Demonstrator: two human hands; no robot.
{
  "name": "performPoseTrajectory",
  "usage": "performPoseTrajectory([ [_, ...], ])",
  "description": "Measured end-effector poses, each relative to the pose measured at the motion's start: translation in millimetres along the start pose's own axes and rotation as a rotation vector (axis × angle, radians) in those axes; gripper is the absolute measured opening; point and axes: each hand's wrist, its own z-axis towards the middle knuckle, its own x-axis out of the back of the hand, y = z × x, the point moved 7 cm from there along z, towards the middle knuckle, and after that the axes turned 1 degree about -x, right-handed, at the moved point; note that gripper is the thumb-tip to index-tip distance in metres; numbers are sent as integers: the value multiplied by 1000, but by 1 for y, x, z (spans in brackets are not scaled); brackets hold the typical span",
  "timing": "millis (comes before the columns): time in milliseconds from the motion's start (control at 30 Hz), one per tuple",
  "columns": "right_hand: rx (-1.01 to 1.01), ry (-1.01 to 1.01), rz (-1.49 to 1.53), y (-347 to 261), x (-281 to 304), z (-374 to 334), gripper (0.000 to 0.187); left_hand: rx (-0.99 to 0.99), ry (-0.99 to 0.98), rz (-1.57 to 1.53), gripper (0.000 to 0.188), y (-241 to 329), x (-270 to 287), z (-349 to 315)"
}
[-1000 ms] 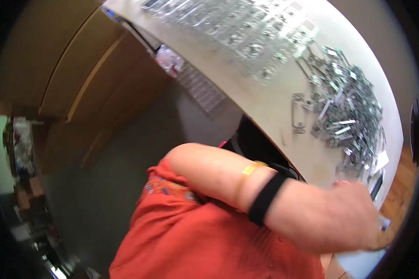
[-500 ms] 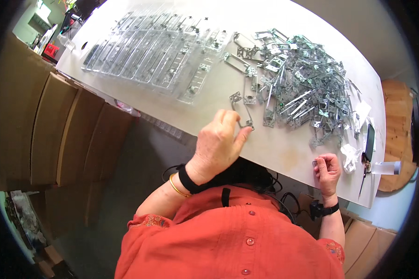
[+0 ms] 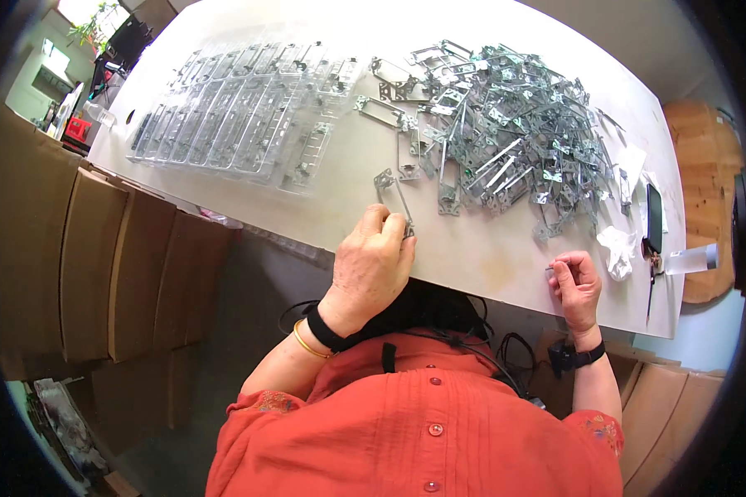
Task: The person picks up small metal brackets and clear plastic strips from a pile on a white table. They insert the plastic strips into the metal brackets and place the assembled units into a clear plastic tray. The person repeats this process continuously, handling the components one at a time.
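Note:
My left hand (image 3: 366, 269) is at the table's near edge, fingers and thumb closed on the near end of a thin metal bracket (image 3: 384, 179). The bracket is a long narrow frame with flat perforated ends; its far end points away from me and its near end is partly covered by my fingers. Farther right, my right hand (image 3: 580, 291) is pinched shut over the table edge. A tiny greyish bit shows at its fingertips, too small to name. Beyond both hands lies a heaped pile of similar metal brackets (image 3: 514, 124), with several loose ones along its left side.
Clear plastic trays (image 3: 307, 157) with long compartments holding metal parts lie at the far left of the white table (image 3: 464, 257). On the right are crumpled white tissue (image 3: 618, 252), a dark phone (image 3: 654, 217) and a translucent cylinder (image 3: 692, 259). Cardboard boxes (image 3: 99, 257) stand left.
The fingers and thumb of my left hand have come together on the bracket's near end. My right hand keeps its pinch. The whole view has shifted slightly.

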Motion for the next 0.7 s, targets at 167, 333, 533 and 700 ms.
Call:
performPoseTrajectory([
  [167,-7,7,-4,-3,-1,-2,8,-114,-64,36,24,10,4,-15],
  [333,-4,-48,-12,-7,-7,-3,8,-177,-96,76,24,12,5,-23],
  [533,-90,-161,-11,-29,-47,-11,9,-249,-150,69,26,24,7,-29],
  [700,-44,-275,44,-37,-75,-3,9,-303,-121,89,29,22,5,-35],
])
